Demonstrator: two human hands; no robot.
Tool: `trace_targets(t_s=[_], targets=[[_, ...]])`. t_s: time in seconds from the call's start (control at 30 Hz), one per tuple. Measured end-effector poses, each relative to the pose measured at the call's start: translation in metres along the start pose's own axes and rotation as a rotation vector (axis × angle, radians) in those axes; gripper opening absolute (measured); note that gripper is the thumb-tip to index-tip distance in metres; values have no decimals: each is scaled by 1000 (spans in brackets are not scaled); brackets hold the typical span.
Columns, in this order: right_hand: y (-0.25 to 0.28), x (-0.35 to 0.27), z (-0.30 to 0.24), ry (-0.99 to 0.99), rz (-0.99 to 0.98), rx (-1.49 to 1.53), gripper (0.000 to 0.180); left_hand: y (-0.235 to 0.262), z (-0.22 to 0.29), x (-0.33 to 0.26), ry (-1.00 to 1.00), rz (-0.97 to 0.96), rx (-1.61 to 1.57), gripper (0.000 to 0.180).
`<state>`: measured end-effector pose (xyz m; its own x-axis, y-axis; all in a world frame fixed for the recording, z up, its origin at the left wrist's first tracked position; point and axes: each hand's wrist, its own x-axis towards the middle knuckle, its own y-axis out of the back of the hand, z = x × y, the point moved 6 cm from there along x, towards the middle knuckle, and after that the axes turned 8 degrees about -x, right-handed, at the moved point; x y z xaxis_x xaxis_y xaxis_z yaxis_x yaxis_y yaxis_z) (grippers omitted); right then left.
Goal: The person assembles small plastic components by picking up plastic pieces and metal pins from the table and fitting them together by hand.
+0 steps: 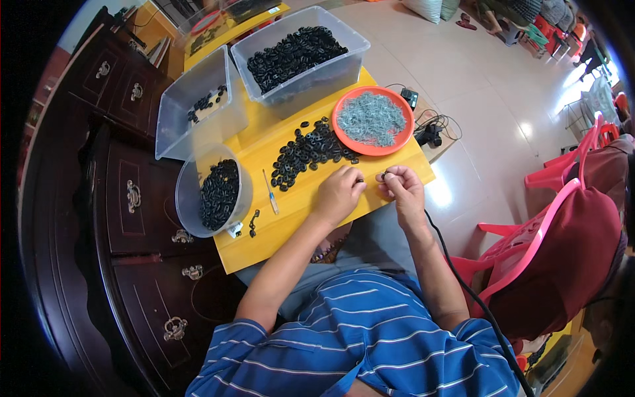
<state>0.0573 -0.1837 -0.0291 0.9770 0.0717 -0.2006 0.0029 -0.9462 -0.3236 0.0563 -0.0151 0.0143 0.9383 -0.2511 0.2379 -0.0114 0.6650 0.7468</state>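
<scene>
Over the front edge of the yellow table, my left hand [340,194] is closed, with a bit of a small black oval ring part showing at its fingertips. A short gap to its right, my right hand [405,192] pinches another small black part [383,176] between thumb and fingers. Just beyond lies a loose pile of black oval ring parts [309,149]. An orange-red plate [408,132] stands at the table's right edge, heaped with thin silvery wire-like pieces [370,119]. Left of the pile is a slim screwdriver-like tool [271,193] with a pale blue handle.
A round clear tub [187,173] of black parts stands at the table's left edge. Behind are two clear bins [301,92], one well filled. Dark wooden drawers [142,218] border the left side. Pink plastic chairs [529,245] stand to the right; a black cable [463,284] runs past my right arm.
</scene>
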Motion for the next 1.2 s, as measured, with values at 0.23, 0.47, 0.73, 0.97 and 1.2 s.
trace_targets(t_s=[0.23,0.47,0.73,0.97,1.2], targets=[[-32,-4,0,-17,-78,-1,12,21,-43,-42,350,177,-792,8],[-71,-8,14,24,-240,-89,9,37,-65,-72,352,336,-1023,18],[-97,-7,31,-1,-299,-171,8,36,-71,-80,326,279,-1082,23],[-96,-4,39,13,-277,-248,10,35,-71,-81,296,250,-1061,31],[-98,-3,40,27,-292,-302,7,38,-67,-76,273,230,-1030,33]])
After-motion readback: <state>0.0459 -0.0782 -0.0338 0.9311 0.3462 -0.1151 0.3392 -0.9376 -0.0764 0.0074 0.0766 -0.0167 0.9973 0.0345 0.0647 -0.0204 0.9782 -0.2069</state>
